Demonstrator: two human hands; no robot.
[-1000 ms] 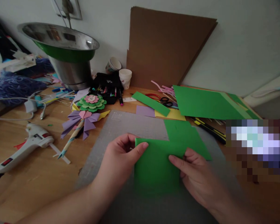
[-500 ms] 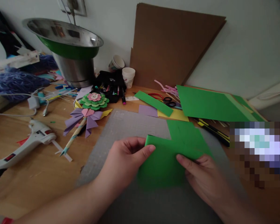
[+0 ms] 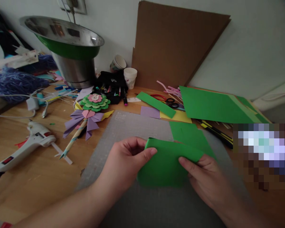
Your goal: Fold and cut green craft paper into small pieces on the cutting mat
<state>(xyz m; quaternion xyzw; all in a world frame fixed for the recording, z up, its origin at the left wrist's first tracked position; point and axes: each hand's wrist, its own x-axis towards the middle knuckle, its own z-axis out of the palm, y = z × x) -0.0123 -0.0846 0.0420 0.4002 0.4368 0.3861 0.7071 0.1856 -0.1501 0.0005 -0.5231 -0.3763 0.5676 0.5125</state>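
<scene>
Between my two hands is a piece of green paper, held up above the grey cutting mat. My left hand pinches its upper left corner between thumb and fingers. On the right edge, my right hand grips it with the thumb on the near face. The paper bends a little, and its lower edge is blurred. Behind it, a second green paper piece lies flat on the mat, partly covered by the held one.
A glue gun and a paper flower wand lie at left. Beyond the mat are a green strip, scissors and purple paper. A yellow-black cutter and large green sheets lie right. A steel bowl stands back left.
The held green paper has shifted very slightly left, its lower edge a little higher. Both hands keep their grip. The whole view has moved slightly.
</scene>
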